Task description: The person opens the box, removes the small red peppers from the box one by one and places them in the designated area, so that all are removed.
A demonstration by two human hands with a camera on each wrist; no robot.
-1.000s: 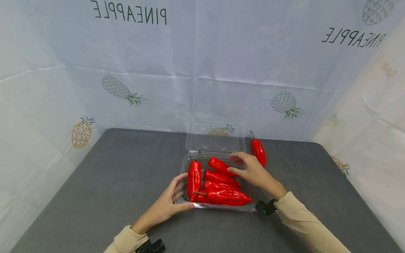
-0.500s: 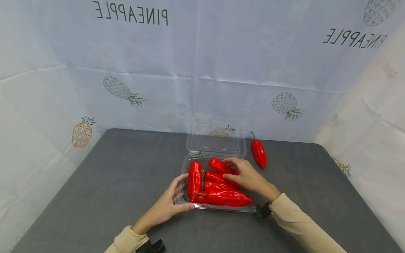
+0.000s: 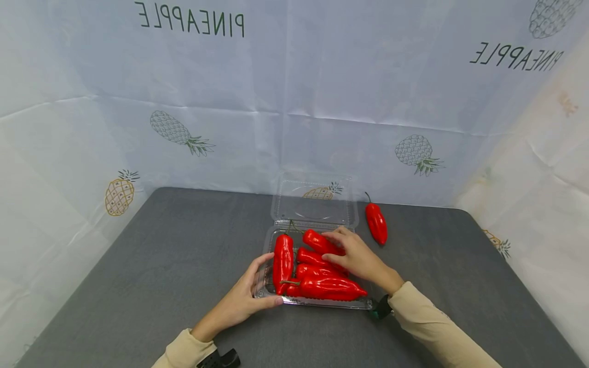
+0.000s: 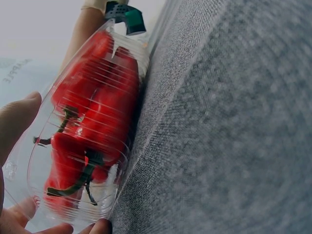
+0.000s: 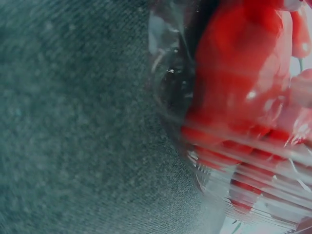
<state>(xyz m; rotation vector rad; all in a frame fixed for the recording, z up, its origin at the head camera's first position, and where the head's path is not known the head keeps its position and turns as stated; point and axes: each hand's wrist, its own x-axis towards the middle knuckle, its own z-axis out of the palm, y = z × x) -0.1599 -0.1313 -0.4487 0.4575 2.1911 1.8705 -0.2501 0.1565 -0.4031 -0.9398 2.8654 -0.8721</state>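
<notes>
A clear plastic clamshell box (image 3: 322, 303) full of red peppers lies on the table with its lid thrown back. My left hand (image 3: 239, 297) holds its near left corner, thumb along the front edge and fingers on the left side. Inside, one pepper (image 3: 282, 260) lies lengthwise at the left; several lie crosswise, with a big pepper (image 3: 329, 287) at the front. My right hand (image 3: 361, 258) pinches the rearmost crosswise pepper (image 3: 315, 238), whose right end it partly hides. In the left wrist view, green stems (image 4: 73, 187) show through the box wall.
Another red pepper (image 3: 376, 224) lies on the grey table (image 3: 193, 245) to the right of the transparent lid (image 3: 294, 207). The lid stands near the back edge. Behind the table hangs a white cloth (image 3: 322, 76) printed with pineapples.
My right hand has moved left and inward over the box, away from beside the loose pepper, and its fingers have come onto the rear pepper. My left hand keeps its place.
</notes>
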